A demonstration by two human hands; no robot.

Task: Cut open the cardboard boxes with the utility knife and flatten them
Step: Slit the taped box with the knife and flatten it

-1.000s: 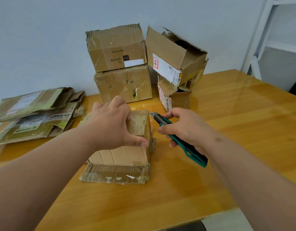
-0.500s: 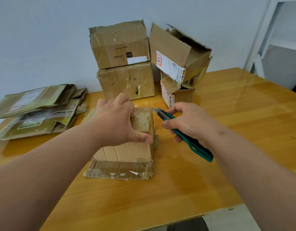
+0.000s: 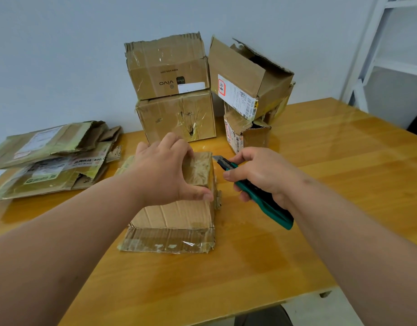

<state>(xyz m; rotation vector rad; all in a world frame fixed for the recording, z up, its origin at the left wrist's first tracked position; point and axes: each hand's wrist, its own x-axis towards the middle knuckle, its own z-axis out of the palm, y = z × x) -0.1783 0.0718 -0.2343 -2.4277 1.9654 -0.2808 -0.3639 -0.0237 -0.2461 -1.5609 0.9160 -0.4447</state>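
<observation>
A small taped cardboard box lies in the middle of the wooden table, its near flap folded out flat. My left hand grips its top, fingers over the far edge and thumb on the right edge. My right hand holds a green utility knife just right of the box, the short blade pointing at the box's upper right corner. I cannot tell whether the blade tip touches the cardboard.
Two boxes are stacked at the back by the wall. Beside them a torn open box leans on a small box. Flattened cardboard is piled at the left. A white shelf frame stands at the right.
The view has shifted slightly. Both hands keep their grips, and the knife stays next to the box's upper right corner.
</observation>
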